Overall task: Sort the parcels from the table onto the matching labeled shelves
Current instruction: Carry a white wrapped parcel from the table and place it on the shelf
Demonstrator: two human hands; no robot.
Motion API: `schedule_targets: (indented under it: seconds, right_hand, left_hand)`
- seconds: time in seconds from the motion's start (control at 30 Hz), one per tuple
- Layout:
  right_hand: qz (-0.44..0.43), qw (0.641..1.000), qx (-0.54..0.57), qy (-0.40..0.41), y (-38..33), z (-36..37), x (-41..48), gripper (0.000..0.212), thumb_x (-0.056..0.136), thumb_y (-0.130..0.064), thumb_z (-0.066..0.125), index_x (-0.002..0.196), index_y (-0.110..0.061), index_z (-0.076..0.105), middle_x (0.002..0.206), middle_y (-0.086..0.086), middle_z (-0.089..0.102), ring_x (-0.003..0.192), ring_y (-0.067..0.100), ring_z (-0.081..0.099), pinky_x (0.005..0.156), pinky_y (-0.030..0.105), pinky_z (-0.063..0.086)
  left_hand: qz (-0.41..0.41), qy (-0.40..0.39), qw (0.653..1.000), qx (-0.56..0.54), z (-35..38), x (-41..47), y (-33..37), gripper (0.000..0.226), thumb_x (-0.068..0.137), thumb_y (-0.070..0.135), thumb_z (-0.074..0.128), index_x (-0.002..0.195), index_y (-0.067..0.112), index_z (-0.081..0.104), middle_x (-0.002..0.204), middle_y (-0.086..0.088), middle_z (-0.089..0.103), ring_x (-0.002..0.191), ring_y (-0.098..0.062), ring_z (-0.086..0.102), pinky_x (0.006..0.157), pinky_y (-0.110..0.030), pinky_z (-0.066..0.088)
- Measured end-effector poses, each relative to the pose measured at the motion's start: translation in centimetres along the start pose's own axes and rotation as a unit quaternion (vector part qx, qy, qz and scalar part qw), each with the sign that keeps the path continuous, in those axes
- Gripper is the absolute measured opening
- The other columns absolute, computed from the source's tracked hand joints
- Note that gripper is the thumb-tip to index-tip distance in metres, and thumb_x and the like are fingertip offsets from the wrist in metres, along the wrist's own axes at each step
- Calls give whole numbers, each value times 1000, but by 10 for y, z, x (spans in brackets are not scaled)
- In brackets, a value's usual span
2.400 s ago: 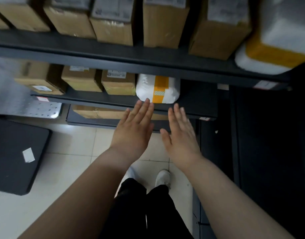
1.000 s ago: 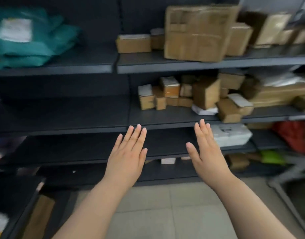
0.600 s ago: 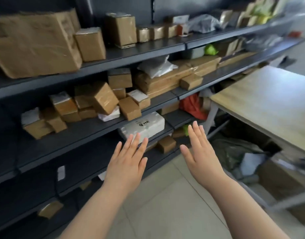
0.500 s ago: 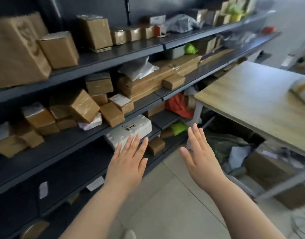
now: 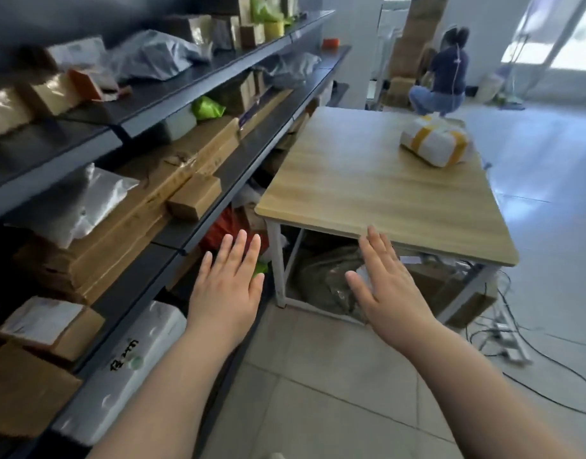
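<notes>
A white parcel bound with yellow tape [image 5: 434, 144] lies at the far right of the wooden table [image 5: 377, 187]. My left hand [image 5: 227, 286] and my right hand [image 5: 387, 286] are held out in front of me with straight fingers, both holding nothing. They hover in front of the table's near edge, well short of the parcel. Dark metal shelves [image 5: 218, 180] packed with cardboard boxes and bagged parcels run along the left.
A person [image 5: 445, 77] crouches by stacked boxes beyond the table. Bags and boxes fill the space under the table [image 5: 331, 283]. Cables and a power strip [image 5: 507, 346] trail over the tiled floor at the right. A white box [image 5: 132, 362] juts from the lowest shelf beside my left arm.
My view has swung right from the shelves toward the table, which now shows in full with the taped parcel on it. Both hands stay flat, holding nothing.
</notes>
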State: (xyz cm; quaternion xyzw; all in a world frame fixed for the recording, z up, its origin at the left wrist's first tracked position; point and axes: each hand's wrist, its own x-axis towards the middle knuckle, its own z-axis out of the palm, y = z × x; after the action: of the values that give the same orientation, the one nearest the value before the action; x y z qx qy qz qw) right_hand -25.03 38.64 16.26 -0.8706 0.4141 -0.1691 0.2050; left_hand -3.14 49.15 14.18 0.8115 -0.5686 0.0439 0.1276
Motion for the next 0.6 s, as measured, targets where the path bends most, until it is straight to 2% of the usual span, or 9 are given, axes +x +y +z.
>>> schedule_targets:
  seconds: [0.23,0.3,0.4,0.53,0.6]
  right_hand:
    - [99,994,7,37,39,7,50,64,99,-41,31,150,-25,-3,147,-19,-21,136,-4,-22,110,16,-10]
    - [137,989,9,51,62,5,55,63,99,-39,33,150,-23,-1,150,-17,-18,137,-4,-21,109,14,-11]
    - [191,978,15,86,102,-7,67,63,99,-35,36,151,-19,4,152,-14,-14,139,-1,-16,106,9,-13]
    - [232,968,27,93,153,-31,94,63,99,-36,35,151,-20,2,150,-16,-15,137,-3,-18,108,12,-10]
    - [232,969,23,84,182,-43,115,63,99,-38,34,151,-22,1,151,-15,-16,137,-3,-19,108,14,-10]
  left_hand:
    - [100,-61,993,-14,41,112,19,56,102,39,16,138,29,-24,147,11,-26,135,-5,-27,112,-31,-14]
    - [132,-91,987,-3,59,133,35,52,99,43,5,138,28,-26,147,10,-28,134,-7,-29,113,-32,-13]
    - [184,-122,975,3,84,165,65,64,79,50,-16,139,28,-26,150,9,-25,136,-7,-26,115,-34,-11]
    - [207,-137,969,-10,106,218,110,66,76,51,-17,137,28,-24,148,10,-25,136,-6,-25,112,-31,-14]
    - [203,-132,970,-11,118,248,135,58,83,51,-12,135,30,-28,146,12,-30,134,-5,-27,111,-30,-15]
